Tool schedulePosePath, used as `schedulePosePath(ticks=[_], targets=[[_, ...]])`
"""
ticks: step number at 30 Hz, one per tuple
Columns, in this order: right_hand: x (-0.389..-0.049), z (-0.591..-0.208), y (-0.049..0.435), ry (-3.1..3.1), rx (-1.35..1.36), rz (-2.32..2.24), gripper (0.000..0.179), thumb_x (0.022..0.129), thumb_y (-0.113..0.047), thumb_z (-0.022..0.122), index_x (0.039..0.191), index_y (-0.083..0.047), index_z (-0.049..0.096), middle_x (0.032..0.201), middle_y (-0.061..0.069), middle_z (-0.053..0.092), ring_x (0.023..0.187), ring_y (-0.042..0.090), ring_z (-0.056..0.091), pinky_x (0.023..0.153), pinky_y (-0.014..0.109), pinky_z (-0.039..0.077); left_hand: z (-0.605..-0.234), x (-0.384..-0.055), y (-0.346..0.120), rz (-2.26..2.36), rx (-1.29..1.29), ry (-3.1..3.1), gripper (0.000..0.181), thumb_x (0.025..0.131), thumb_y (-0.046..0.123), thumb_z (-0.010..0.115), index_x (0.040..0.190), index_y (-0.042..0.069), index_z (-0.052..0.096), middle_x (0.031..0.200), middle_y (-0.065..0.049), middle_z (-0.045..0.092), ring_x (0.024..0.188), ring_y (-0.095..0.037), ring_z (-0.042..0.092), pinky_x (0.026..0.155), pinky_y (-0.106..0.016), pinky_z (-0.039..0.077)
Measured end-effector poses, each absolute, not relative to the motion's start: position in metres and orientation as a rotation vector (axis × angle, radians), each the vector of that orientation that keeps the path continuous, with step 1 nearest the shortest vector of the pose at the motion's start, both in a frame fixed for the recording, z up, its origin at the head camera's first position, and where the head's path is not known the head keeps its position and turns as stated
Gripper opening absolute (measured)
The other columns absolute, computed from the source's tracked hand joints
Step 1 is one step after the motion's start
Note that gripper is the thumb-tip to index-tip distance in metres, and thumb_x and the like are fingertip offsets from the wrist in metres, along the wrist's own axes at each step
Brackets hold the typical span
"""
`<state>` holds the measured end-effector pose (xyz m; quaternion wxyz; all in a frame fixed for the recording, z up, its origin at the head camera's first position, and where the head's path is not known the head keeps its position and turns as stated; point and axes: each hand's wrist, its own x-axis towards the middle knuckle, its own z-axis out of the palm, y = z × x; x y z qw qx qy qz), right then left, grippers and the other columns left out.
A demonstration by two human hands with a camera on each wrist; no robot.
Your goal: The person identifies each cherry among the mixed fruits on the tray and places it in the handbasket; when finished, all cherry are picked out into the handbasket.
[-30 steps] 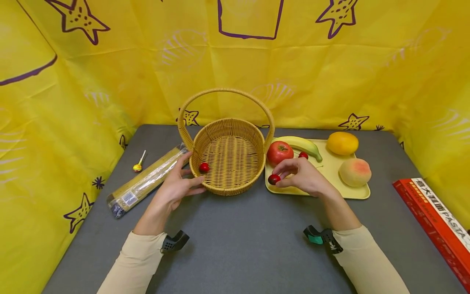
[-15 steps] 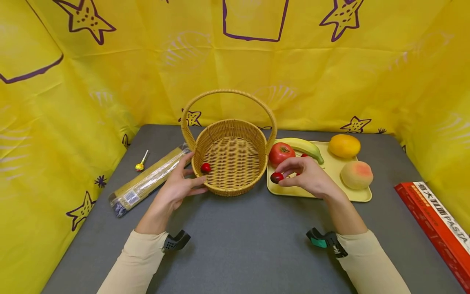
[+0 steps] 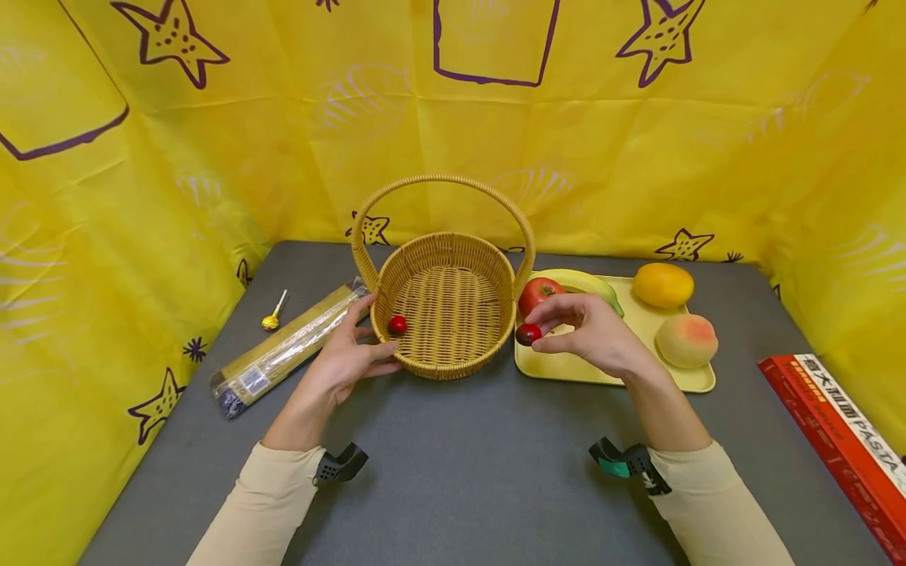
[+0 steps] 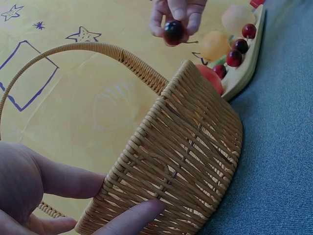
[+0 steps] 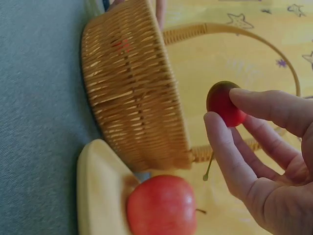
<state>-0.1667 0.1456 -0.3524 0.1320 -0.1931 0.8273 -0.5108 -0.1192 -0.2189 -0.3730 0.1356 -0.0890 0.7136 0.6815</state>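
Note:
A wicker basket (image 3: 453,306) with a tall arched handle stands mid-table, one red cherry (image 3: 398,325) lying inside near its left wall. My left hand (image 3: 347,354) holds the basket's left rim, with fingers against the woven wall (image 4: 181,152). Between thumb and fingertips, my right hand (image 3: 594,334) pinches another dark red cherry (image 5: 225,104), its stem hanging down. That cherry is in the air over the left edge of a pale yellow tray (image 3: 566,369), to the right of the basket. Several more cherries (image 4: 234,58) lie on the tray, mostly hidden by my right hand in the head view.
On the tray are a red apple (image 5: 161,205), a banana (image 3: 580,281), a peach (image 3: 686,340) and a yellow mango-like fruit (image 3: 663,284). Left of the basket lie a plastic-wrapped noodle pack (image 3: 290,346) and a lollipop (image 3: 272,314). A red pasta box (image 3: 835,440) lies far right.
My right hand has risen slightly off the tray with the cherry pinched in it. The left hand stays on the basket rim. The head view has shifted a little.

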Motion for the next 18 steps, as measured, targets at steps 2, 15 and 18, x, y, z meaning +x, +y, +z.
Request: schedulePosePath(ticks=[2,15,18], targets=[[-0.167,-0.349,0.143,2.392,-0.574,-1.497,0.029,0.081,-0.012,0.09,0.107,-0.009,0.077,0.101,0.012,0.074,0.096,0.027,0.067,0.08,0.028,0.056,-0.373,-0.119,-0.219,1.975,-0.262,2.067,0.095,0.099,-0.007,0.063,0.169,0.026,0.009,0.154,-0.034,0.028,0.125,-0.054,0.058,0.089,-0.043,0.065],[-0.173,-0.333,0.117,2.233,-0.636,-1.598,0.031,0.082,-0.005,0.088,0.11,-0.006,0.075,0.107,0.012,0.075,0.095,0.027,0.071,0.078,0.029,0.06,-0.373,-0.119,-0.22,1.984,-0.251,2.059,0.095,0.099,-0.006,0.062,0.169,0.028,0.007,0.156,-0.034,0.028,0.126,-0.053,0.058,0.091,-0.045,0.064],[-0.174,-0.331,0.109,2.236,-0.662,-1.585,0.029,0.083,-0.006,0.088,0.109,-0.008,0.076,0.105,0.011,0.076,0.094,0.029,0.071,0.076,0.029,0.059,-0.374,-0.119,-0.22,1.987,-0.256,2.059,0.094,0.099,-0.007,0.062,0.169,0.028,0.008,0.155,-0.034,0.028,0.125,-0.053,0.059,0.091,-0.045,0.064]])
